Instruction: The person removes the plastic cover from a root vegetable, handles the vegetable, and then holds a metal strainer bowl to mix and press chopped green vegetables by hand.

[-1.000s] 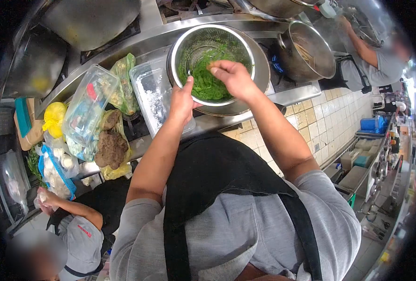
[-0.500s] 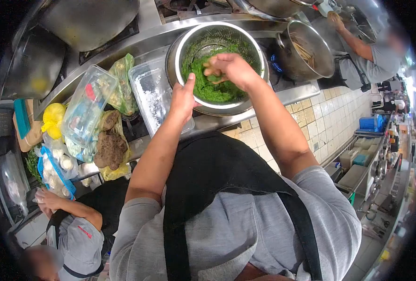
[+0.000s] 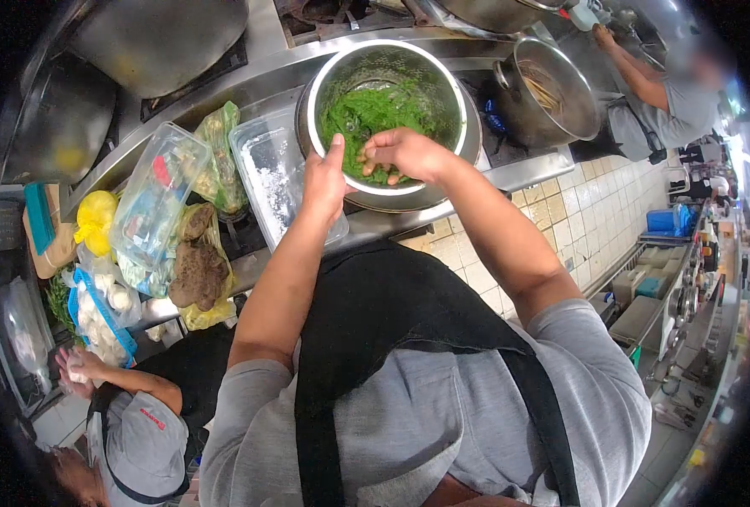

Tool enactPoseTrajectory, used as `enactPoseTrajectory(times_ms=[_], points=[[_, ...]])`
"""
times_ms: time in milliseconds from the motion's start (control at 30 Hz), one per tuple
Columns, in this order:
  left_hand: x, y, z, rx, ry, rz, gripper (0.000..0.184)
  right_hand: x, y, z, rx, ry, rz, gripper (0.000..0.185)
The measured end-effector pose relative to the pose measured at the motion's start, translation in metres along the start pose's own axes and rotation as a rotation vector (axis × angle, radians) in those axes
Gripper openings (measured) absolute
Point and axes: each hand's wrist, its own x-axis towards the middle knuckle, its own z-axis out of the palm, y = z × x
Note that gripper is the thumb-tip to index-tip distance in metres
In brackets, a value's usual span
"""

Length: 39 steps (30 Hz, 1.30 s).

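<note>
A perforated metal bowl (image 3: 455, 101) holds a wet, finely cut green mass (image 3: 375, 114), spread over its bottom and up one wall. My left hand (image 3: 326, 177) grips the bowl's near left rim, thumb over the edge. Inside the bowl's near side, my right hand (image 3: 399, 156) has its fingers curled into the green mass, with bits of green on the fingertips. The bowl sits over a wider round metal pan (image 3: 475, 139). Left of it lies a clear plastic tray (image 3: 252, 156) with white powder or residue.
A steaming pot (image 3: 590, 101) stands by a blue flame at right. Left are a clear container (image 3: 157, 198), a yellow bag (image 3: 96, 221), brown roots (image 3: 198, 275) and a bag of white pieces (image 3: 100, 317). Co-workers are at lower left (image 3: 151, 422) and upper right (image 3: 679, 101).
My right hand has moved down toward the bowl's near rim, and the green mass has shifted and spread. The bowl has turned or moved slightly. The lower-left co-worker's hands have moved.
</note>
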Motion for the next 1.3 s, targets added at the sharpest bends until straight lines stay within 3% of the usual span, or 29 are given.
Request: enactPoseTrajectory(times_ms=[167, 300, 400, 467, 533, 600, 700, 733, 800, 867, 933, 1067, 1133, 1167, 1267, 1300], points=[[-0.007, 0.0, 0.005, 0.036, -0.004, -0.001, 0.046, 0.008, -0.008, -0.016, -0.174, 0.19, -0.01, 0.025], [-0.004, -0.002, 0.008, 0.07, 0.001, 0.026, 0.046, -0.004, -0.028, -0.002, 0.161, -0.003, -0.097, 0.025], [0.004, -0.013, 0.004, 0.204, 0.011, 0.066, 0.045, 0.027, 0.0, 0.011, 0.158, 0.126, -0.108, 0.025], [0.002, -0.016, 0.001, 0.054, -0.02, 0.078, 0.045, 0.028, 0.001, 0.002, 0.149, 0.136, -0.117, 0.025], [0.001, -0.016, -0.001, 0.086, -0.004, 0.049, 0.046, 0.017, -0.009, -0.01, 0.02, 0.08, 0.023, 0.026], [0.001, -0.015, -0.004, 0.087, -0.021, 0.05, 0.046, -0.01, -0.044, -0.018, -0.062, 0.125, -0.026, 0.031], [-0.003, -0.007, 0.004, 0.125, 0.028, 0.048, 0.047, 0.007, -0.044, -0.044, -0.245, 0.421, -0.231, 0.028], [-0.006, -0.002, 0.008, 0.127, 0.021, 0.051, 0.047, 0.017, -0.028, -0.04, -0.244, 0.428, -0.235, 0.028], [-0.013, 0.007, 0.015, 0.296, 0.072, -0.013, 0.048, 0.041, 0.006, -0.023, -0.501, 0.599, -0.581, 0.025], [-0.003, -0.006, 0.006, 0.247, 0.068, -0.014, 0.048, 0.028, 0.006, -0.006, -0.54, 0.267, -0.448, 0.023], [0.004, -0.011, 0.0, 0.2, 0.063, -0.018, 0.049, 0.012, 0.001, -0.006, -0.358, 0.145, -0.367, 0.024], [0.002, -0.003, 0.0, 0.026, 0.02, 0.004, 0.047, 0.016, 0.009, -0.028, -0.363, 0.992, -0.513, 0.028], [0.004, -0.002, 0.005, 0.047, 0.036, 0.006, 0.048, 0.02, 0.015, -0.013, -0.023, 0.928, -0.362, 0.033], [0.004, -0.003, 0.009, 0.018, 0.036, 0.019, 0.048, 0.031, 0.025, -0.001, -0.138, 0.964, -0.405, 0.035], [0.008, -0.009, 0.007, 0.066, 0.048, 0.021, 0.048, 0.031, 0.024, 0.013, 0.067, 0.532, -0.361, 0.034], [0.009, -0.01, 0.004, 0.04, 0.05, -0.012, 0.047, 0.027, 0.019, 0.014, 0.07, 0.526, -0.36, 0.034]])
